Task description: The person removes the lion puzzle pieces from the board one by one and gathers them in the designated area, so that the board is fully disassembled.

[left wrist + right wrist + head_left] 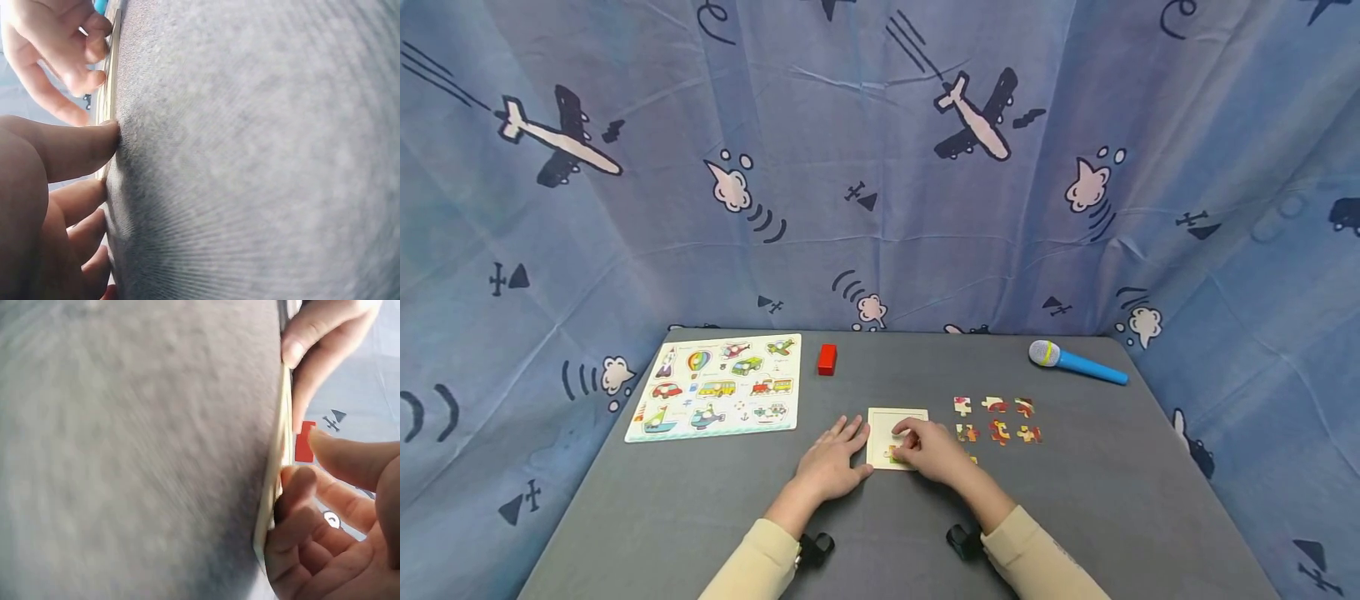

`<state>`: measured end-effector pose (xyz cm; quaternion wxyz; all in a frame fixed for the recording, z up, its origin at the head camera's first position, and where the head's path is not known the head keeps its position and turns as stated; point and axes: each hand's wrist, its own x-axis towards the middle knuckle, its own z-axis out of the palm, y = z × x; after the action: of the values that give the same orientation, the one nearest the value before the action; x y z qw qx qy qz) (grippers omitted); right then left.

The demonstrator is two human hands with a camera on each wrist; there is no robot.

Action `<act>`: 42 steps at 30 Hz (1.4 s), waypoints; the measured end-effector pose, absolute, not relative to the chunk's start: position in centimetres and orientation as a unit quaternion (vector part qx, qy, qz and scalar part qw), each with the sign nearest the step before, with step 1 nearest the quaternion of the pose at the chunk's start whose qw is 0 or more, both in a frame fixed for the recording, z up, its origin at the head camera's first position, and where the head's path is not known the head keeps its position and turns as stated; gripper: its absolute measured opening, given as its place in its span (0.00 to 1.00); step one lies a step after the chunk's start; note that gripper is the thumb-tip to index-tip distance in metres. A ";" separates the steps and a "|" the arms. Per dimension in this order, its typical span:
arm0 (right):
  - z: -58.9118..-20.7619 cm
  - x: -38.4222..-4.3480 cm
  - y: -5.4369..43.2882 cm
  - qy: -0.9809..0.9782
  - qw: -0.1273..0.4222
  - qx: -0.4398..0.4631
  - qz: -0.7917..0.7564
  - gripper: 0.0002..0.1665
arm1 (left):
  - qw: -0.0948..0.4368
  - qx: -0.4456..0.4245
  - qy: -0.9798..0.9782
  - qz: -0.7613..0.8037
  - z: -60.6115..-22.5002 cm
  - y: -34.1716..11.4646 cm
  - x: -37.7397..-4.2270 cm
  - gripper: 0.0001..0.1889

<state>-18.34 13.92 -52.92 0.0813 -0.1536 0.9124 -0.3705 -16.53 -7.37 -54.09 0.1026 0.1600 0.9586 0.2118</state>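
Observation:
A small pale square puzzle tray [880,421] lies on the table between both hands. My left hand [833,462] rests on its left side, fingers spread, with the thumb against the tray's near edge. Over the tray's right half is my right hand [931,450], its fingers bent and their tips down on the tray beside a yellow-green puzzle piece [892,454] at the lower part. In the right wrist view the thumb [350,456] stands apart from the other fingers, and no piece shows between them. Several loose puzzle pieces [997,431] lie in rows to the right of the tray.
A picture board with vehicles [711,417] lies at the left. The red block [827,360] stands behind the tray, and a blue toy microphone [1086,365] lies at the back right. A patterned blue curtain [820,208] hangs behind the grey table [700,517].

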 end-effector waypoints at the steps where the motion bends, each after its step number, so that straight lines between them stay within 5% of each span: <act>1: -53.0 -18.3 13.8 0.914 0.086 -0.154 -0.366 0.12 | 0.102 0.161 0.958 0.212 -54.1 -7.4 -16.5 0.36; 27: -53.4 -18.3 13.7 0.909 0.104 -0.174 -0.363 0.13 | 0.100 0.165 0.956 0.221 -54.0 -7.5 -16.4 0.36; 42: -51.9 -17.8 18.4 0.882 0.102 -0.169 -0.428 0.11 | 0.100 0.162 0.956 0.223 -54.2 -7.3 -16.3 0.37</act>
<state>-17.84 18.37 -51.91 0.1019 -0.1685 0.8821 -0.4280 -16.32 -7.32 -54.18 0.0999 0.1618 0.9562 0.2225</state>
